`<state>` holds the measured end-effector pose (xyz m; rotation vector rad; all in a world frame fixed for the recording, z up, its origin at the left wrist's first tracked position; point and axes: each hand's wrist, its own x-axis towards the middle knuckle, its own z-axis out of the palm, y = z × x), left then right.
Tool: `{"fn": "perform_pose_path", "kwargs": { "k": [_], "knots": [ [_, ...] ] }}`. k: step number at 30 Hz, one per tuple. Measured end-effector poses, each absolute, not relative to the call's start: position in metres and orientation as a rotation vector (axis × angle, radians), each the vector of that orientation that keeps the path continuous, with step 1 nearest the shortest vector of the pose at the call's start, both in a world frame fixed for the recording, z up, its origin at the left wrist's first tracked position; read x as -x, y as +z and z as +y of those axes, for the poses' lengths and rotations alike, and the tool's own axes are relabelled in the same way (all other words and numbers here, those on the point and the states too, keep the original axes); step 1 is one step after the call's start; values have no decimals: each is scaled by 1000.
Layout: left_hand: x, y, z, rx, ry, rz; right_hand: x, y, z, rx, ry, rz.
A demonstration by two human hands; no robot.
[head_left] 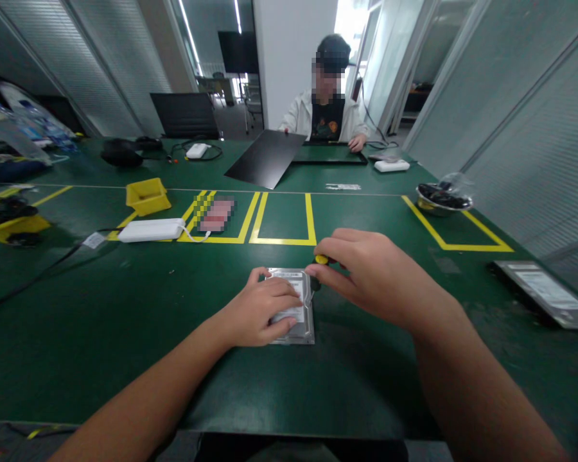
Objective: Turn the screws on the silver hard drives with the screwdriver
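Observation:
A silver hard disk drive (309, 330) with a white label lies flat on the green table in front of me. Across its top rests my left hand (264, 309), open, with fingers spread and covering much of the label. In my right hand (366, 263), thumb and fingers close around a screwdriver (322, 260) with a yellow-and-black handle. It stands over the drive's right edge; the tip is too small to make out clearly.
Another hard drive (544, 292) lies at the right. Beyond are a metal bowl (444, 204) of dark parts, a yellow bin (148, 196), a white power strip (151, 230) and a phone (216, 214). Opposite, a person (327, 109) handles a dark panel (267, 159) and a frame.

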<state>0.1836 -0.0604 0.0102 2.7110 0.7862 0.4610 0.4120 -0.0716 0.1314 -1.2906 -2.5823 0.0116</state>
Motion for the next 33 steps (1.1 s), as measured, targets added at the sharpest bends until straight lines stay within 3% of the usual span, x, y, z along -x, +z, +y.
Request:
{"fn": "perform_pose_path", "kwargs": {
  "k": [33],
  "knots": [
    [-184,12,-62,-2724,440,785,-415,129,-72,1042,132,-2552]
  ]
}}
